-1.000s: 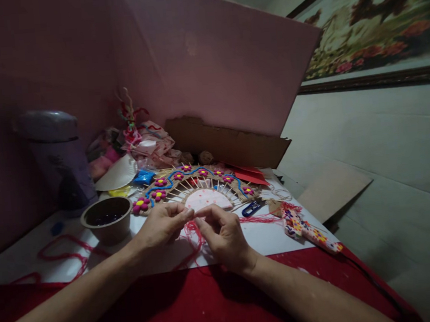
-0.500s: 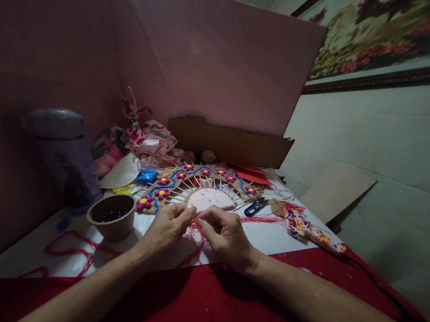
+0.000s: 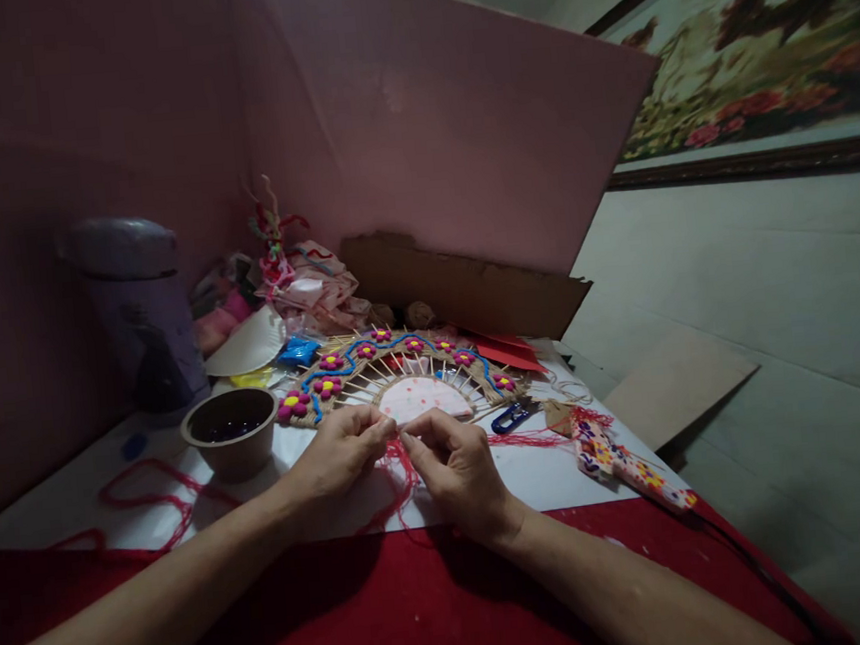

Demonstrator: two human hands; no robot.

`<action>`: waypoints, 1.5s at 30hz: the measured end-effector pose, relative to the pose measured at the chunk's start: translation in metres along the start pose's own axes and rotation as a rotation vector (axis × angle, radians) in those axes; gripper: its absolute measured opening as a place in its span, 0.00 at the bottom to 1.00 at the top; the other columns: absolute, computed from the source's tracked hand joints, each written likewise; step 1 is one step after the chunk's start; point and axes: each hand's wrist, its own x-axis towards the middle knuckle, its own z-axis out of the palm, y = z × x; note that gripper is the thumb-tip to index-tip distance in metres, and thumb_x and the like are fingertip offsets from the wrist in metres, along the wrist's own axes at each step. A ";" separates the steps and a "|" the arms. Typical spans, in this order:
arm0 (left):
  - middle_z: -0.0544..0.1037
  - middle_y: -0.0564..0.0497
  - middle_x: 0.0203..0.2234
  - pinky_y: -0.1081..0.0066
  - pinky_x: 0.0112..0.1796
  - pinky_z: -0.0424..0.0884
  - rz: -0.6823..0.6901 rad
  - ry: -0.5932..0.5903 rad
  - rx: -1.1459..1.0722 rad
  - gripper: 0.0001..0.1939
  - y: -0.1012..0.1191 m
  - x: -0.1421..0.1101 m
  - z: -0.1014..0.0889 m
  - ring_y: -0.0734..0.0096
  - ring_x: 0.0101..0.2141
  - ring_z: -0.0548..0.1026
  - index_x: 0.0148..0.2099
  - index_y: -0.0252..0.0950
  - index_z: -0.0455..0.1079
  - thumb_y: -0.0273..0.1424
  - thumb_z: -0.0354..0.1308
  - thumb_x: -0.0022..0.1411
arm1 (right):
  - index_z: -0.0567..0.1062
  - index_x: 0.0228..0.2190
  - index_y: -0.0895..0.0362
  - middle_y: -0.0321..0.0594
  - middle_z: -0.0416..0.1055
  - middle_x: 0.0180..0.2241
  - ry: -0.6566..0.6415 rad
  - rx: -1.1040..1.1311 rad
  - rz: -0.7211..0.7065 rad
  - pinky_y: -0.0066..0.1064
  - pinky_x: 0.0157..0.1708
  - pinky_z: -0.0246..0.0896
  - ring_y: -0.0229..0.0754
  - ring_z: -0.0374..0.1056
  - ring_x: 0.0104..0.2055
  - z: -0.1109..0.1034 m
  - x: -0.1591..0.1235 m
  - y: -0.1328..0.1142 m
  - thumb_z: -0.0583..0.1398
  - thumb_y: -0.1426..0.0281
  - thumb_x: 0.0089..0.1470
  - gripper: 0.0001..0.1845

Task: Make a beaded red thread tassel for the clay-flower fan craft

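Red yarn (image 3: 402,475) hangs in loose strands between my hands. My left hand (image 3: 354,440) pinches it with thumb and forefinger close together. Opposite, with its fingertips almost meeting the left ones, my right hand (image 3: 453,461) is also closed in a pinch on the yarn. The exact bit between the fingertips is too small to make out. Just behind my hands lies a half-round fan (image 3: 423,398) of sticks with a pale spotted centre, twine, purple-pink flowers and a wavy blue cord. More red strands run out to the right and left across the white sheet.
A brown bowl (image 3: 230,435) of dark contents stands left, before a purple bottle (image 3: 147,317). Blue snips (image 3: 512,417) and a flower-patterned glue gun (image 3: 630,466) with a cord lie right. Red paper (image 3: 504,349), plastic packets and cardboard (image 3: 464,284) fill the back.
Both hands stay in nearly the same place, pinching the yarn, with slight finger movement. The whole view has shifted a little, so things sit slightly further right.
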 end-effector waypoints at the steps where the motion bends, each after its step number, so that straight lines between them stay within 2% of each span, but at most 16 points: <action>1: 0.56 0.60 0.14 0.76 0.18 0.44 -0.003 0.017 0.030 0.21 0.001 0.000 0.000 0.82 0.17 0.50 0.21 0.35 0.59 0.46 0.59 0.52 | 0.72 0.27 0.59 0.29 0.57 0.16 -0.002 0.006 -0.003 0.25 0.19 0.45 0.31 0.50 0.18 0.000 0.000 0.000 0.56 0.68 0.55 0.09; 5: 0.57 0.60 0.12 0.76 0.17 0.44 -0.010 0.049 0.076 0.22 0.005 -0.001 0.001 0.82 0.16 0.50 0.21 0.35 0.58 0.46 0.57 0.54 | 0.72 0.27 0.59 0.29 0.56 0.16 0.021 0.034 0.002 0.25 0.19 0.45 0.31 0.49 0.18 0.001 -0.001 0.002 0.57 0.68 0.54 0.09; 11: 0.53 0.62 0.10 0.78 0.15 0.45 -0.079 0.138 -0.068 0.20 0.008 -0.002 -0.002 0.83 0.13 0.48 0.24 0.36 0.60 0.46 0.57 0.54 | 0.72 0.26 0.59 0.27 0.53 0.15 0.085 0.080 0.019 0.25 0.18 0.42 0.31 0.48 0.17 0.003 -0.001 0.005 0.58 0.68 0.54 0.08; 16: 0.52 0.64 0.10 0.79 0.14 0.44 -0.108 0.227 -0.124 0.22 0.015 -0.005 -0.001 0.82 0.12 0.47 0.31 0.35 0.64 0.51 0.54 0.53 | 0.71 0.26 0.59 0.27 0.53 0.15 0.099 0.115 0.032 0.25 0.18 0.41 0.31 0.47 0.17 0.003 -0.001 0.004 0.58 0.68 0.54 0.08; 18: 0.53 0.63 0.10 0.78 0.14 0.45 -0.118 0.197 -0.100 0.25 0.015 -0.006 0.000 0.82 0.11 0.47 0.31 0.35 0.66 0.54 0.54 0.52 | 0.71 0.26 0.59 0.27 0.53 0.15 0.100 0.119 0.030 0.26 0.18 0.41 0.31 0.47 0.17 0.003 -0.001 0.004 0.58 0.68 0.54 0.08; 21: 0.53 0.62 0.10 0.76 0.15 0.42 -0.125 0.088 -0.018 0.27 0.012 -0.005 0.000 0.83 0.12 0.46 0.27 0.34 0.66 0.56 0.54 0.50 | 0.71 0.26 0.59 0.28 0.55 0.16 0.096 0.102 0.019 0.26 0.19 0.42 0.31 0.48 0.18 0.003 -0.001 0.004 0.58 0.68 0.54 0.08; 26: 0.56 0.60 0.13 0.75 0.17 0.41 -0.038 -0.015 0.022 0.23 0.003 -0.003 -0.001 0.82 0.15 0.49 0.22 0.35 0.61 0.49 0.58 0.52 | 0.72 0.27 0.59 0.28 0.55 0.16 0.067 0.075 0.018 0.26 0.19 0.43 0.31 0.48 0.18 0.003 -0.001 0.006 0.58 0.68 0.55 0.08; 33: 0.57 0.60 0.14 0.76 0.18 0.46 0.046 -0.057 0.060 0.19 0.002 0.000 -0.004 0.81 0.17 0.52 0.23 0.35 0.61 0.44 0.59 0.52 | 0.73 0.27 0.59 0.28 0.55 0.15 0.060 0.029 0.012 0.26 0.18 0.43 0.31 0.49 0.18 0.002 -0.001 0.005 0.58 0.68 0.54 0.08; 45: 0.59 0.61 0.10 0.77 0.17 0.46 -0.027 -0.039 -0.035 0.14 0.010 0.000 -0.003 0.83 0.13 0.52 0.25 0.33 0.66 0.38 0.64 0.45 | 0.76 0.29 0.59 0.28 0.54 0.15 0.060 0.033 0.005 0.26 0.19 0.42 0.31 0.48 0.18 0.002 0.000 0.005 0.59 0.67 0.54 0.09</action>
